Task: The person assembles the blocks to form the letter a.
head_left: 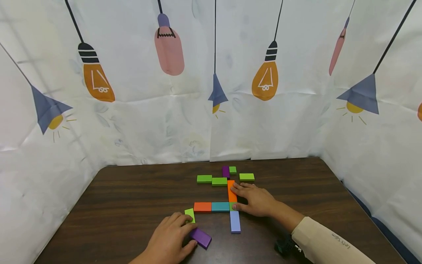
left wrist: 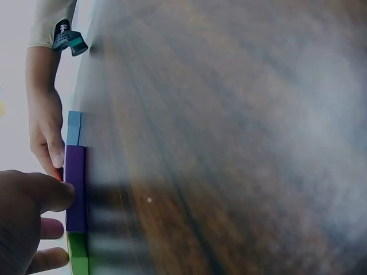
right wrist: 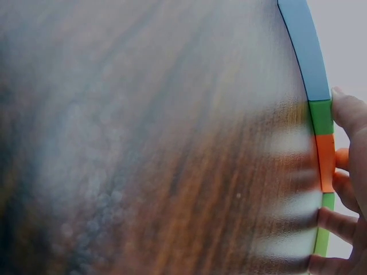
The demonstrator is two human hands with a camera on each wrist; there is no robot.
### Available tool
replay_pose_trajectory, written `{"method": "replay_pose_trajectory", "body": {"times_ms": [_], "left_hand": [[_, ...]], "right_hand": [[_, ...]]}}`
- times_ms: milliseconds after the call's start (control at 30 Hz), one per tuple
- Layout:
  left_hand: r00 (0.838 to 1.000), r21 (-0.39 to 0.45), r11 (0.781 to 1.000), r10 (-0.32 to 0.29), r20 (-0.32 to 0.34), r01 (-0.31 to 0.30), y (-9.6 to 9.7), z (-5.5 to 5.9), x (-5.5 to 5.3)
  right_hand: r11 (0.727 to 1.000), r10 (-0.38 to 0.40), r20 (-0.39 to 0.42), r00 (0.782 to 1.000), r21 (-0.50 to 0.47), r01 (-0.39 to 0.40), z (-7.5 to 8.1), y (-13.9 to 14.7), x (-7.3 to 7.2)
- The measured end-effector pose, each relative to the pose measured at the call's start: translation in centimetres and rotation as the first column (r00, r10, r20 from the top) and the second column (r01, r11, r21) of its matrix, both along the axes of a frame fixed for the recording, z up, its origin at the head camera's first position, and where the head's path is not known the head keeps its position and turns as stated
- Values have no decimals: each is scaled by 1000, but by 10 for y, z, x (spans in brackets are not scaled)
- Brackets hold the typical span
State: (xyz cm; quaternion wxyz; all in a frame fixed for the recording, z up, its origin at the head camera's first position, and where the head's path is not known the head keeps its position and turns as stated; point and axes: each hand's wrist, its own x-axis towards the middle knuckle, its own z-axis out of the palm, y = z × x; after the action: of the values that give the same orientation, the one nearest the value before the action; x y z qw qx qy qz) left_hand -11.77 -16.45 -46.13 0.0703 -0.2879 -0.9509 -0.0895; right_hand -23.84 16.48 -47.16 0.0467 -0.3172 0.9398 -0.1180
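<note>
In the head view my left hand (head_left: 173, 236) has its thumb and index finger on either side of the left end of a purple block (head_left: 202, 238), which lies slanted on the table. Another fingertip of that hand reaches a small lime block (head_left: 189, 213) just beyond. My right hand (head_left: 255, 200) lies with extended fingers at the upright line of blocks. Its fingertips touch an orange block (head_left: 231, 187), and its thumb is at a small green block (head_left: 232, 206). Below the green block is a light blue block (head_left: 235, 223); a teal block (head_left: 220, 207) and a red-orange block (head_left: 202, 207) run left from it.
Farther back on the dark wooden table (head_left: 138, 194) lie several more blocks: a dark purple block (head_left: 225, 171), a small green block (head_left: 232, 170), and green blocks (head_left: 204, 179) on both sides. A patterned curtain (head_left: 184, 124) hangs behind. A dark wrist device (head_left: 284, 246) sits by the right sleeve.
</note>
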Motion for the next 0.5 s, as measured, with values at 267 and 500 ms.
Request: {"method": "replay_pose_trajectory", "body": {"times_ms": [267, 500], "left_hand": [[1000, -9, 1000, 8, 13, -8, -2, -3, -2], [1000, 6, 1000, 9, -6, -9, -3, -3, -4]], "right_hand": [[1000, 7, -2, 1000, -6, -7, 1, 0, 1], [1000, 4, -7, 1000, -6, -4, 1, 0, 1]]}}
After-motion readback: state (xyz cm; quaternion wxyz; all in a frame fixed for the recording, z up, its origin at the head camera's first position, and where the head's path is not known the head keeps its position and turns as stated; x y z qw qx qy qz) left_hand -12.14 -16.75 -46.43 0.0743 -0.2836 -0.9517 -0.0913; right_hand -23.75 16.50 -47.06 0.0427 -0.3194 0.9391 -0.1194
